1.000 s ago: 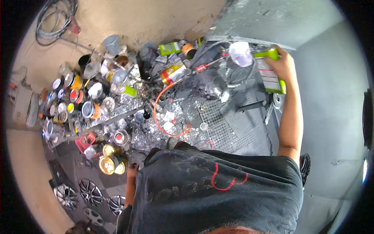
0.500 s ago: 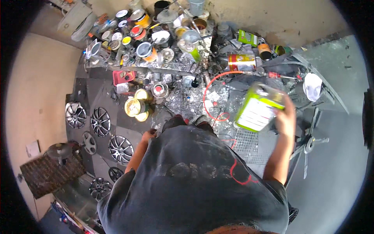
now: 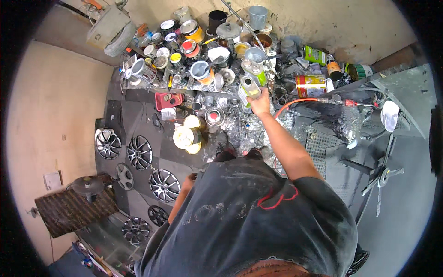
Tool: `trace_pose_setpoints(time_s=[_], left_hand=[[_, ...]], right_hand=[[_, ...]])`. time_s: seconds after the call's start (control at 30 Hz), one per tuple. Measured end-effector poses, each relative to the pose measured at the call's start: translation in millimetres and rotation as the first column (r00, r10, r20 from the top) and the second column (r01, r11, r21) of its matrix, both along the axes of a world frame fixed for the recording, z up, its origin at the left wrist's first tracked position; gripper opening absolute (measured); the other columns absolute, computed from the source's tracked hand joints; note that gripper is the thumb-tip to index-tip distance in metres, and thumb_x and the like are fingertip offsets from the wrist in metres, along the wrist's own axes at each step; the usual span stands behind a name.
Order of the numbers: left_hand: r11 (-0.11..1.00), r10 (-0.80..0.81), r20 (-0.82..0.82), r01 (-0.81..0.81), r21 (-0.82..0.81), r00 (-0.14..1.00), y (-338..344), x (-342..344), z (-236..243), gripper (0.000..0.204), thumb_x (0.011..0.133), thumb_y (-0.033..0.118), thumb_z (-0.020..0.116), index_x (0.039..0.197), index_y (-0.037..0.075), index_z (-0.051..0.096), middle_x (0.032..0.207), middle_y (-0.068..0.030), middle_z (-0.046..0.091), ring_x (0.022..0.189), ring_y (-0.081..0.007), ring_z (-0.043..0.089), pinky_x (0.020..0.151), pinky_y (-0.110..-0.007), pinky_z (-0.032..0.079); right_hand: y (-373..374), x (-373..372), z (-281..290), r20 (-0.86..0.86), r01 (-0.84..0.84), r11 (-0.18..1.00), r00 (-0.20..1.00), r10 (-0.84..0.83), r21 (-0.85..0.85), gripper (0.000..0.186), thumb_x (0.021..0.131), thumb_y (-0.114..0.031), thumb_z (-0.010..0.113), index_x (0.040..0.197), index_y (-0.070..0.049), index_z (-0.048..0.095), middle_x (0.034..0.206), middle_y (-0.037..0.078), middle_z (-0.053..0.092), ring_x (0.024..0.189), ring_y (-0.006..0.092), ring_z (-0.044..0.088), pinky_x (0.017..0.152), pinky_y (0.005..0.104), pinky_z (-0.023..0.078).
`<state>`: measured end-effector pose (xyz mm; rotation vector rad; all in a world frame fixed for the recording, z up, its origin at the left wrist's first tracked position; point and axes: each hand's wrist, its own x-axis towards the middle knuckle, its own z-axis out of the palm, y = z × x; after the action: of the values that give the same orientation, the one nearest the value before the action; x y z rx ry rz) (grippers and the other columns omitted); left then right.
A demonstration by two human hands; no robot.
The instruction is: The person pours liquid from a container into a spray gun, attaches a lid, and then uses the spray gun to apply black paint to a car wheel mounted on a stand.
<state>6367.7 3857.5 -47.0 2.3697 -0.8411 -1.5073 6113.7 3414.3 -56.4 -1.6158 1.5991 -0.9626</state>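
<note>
My right hand reaches forward to the right end of the cluttered bench and is closed on a rectangular silver-and-green metal can. The can's metal top with its round opening faces up. Right behind it stands a similar green can. Whether the held can rests on the bench or is just off it, I cannot make out. Down beside my left hip, my left hand shows only in part, its fingers mostly hidden. A grey paint pot with an orange label stands on the bench left of the cans.
Several paint tins crowd the bench. On the floor are cream-lidded tins, a red tray and wheel rims. To the right lie an orange hose, a yellow-and-red tin and a metal stand.
My right hand has carried the green can from the right side leftward and forward to the bench. The view has shifted, and my left hand stays by my hip.
</note>
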Motion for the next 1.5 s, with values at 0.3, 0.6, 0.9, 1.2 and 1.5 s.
trace_pose_setpoints(time_s=[0.3, 0.6, 0.9, 1.2, 1.5], left_hand=[[0.998, -0.059, 0.08, 0.059, 0.004, 0.995, 25, 134, -11, 0.05, 0.089, 0.037, 0.066, 0.126, 0.004, 0.063, 0.118, -0.02, 0.07, 0.111, -0.0301, 0.068, 0.093, -0.039, 0.051], [0.907, -0.391, -0.232, 0.33, -0.263, 0.891, -45, 256, -92, 0.037, 0.098, 0.021, 0.055, 0.128, 0.0, 0.058, 0.121, -0.0172, 0.067, 0.11, -0.0265, 0.066, 0.091, -0.035, 0.051], [0.809, -0.577, -0.469, 0.546, -0.218, 0.669, -270, 50, -49, 0.053, 0.097, 0.035, 0.063, 0.14, 0.005, 0.052, 0.126, -0.0104, 0.064, 0.114, -0.021, 0.059, 0.097, -0.032, 0.045], [0.533, -0.816, -0.509, 0.696, -0.482, 0.272, -283, -71, 30, 0.051, 0.094, 0.036, 0.067, 0.133, 0.003, 0.059, 0.119, -0.0116, 0.067, 0.111, -0.0207, 0.061, 0.095, -0.033, 0.048], [0.49, -0.853, -0.362, 0.815, -0.309, 0.376, -276, -117, 15, 0.049, 0.094, 0.035, 0.066, 0.13, 0.003, 0.06, 0.117, -0.0121, 0.068, 0.11, -0.0211, 0.061, 0.094, -0.034, 0.048]], right_hand=[[-33, 50, -51, -0.036, 0.231, 0.969, 0.971, -0.235, -0.089, 0.076, 0.065, -0.012, 0.084, 0.128, 0.001, 0.045, 0.124, 0.027, 0.053, 0.12, 0.0442, 0.05, 0.103, 0.0479, 0.042], [87, 0, -68, -0.219, 0.044, 0.978, 0.976, 0.002, 0.203, 0.092, 0.075, -0.044, 0.078, 0.142, 0.004, 0.036, 0.139, 0.034, 0.044, 0.128, 0.0503, 0.047, 0.108, 0.05, 0.042], [374, -132, -94, -0.089, 0.091, 0.391, 0.996, -0.024, 0.916, 0.105, 0.077, -0.093, 0.04, 0.114, 0.001, 0.071, 0.119, 0.026, 0.068, 0.114, 0.0428, 0.064, 0.093, 0.0459, 0.051], [402, -186, -14, 0.369, -0.17, 0.56, 0.892, -0.262, 0.811, 0.087, 0.098, -0.074, 0.025, 0.149, -0.007, 0.045, 0.147, 0.014, 0.051, 0.133, 0.0259, 0.048, 0.115, 0.0372, 0.033], [343, -264, -37, 0.451, -0.28, 0.414, 0.796, -0.404, 0.866, 0.064, 0.096, -0.061, 0.052, 0.128, -0.008, 0.067, 0.124, 0.011, 0.068, 0.109, 0.0245, 0.064, 0.099, 0.0402, 0.047]])
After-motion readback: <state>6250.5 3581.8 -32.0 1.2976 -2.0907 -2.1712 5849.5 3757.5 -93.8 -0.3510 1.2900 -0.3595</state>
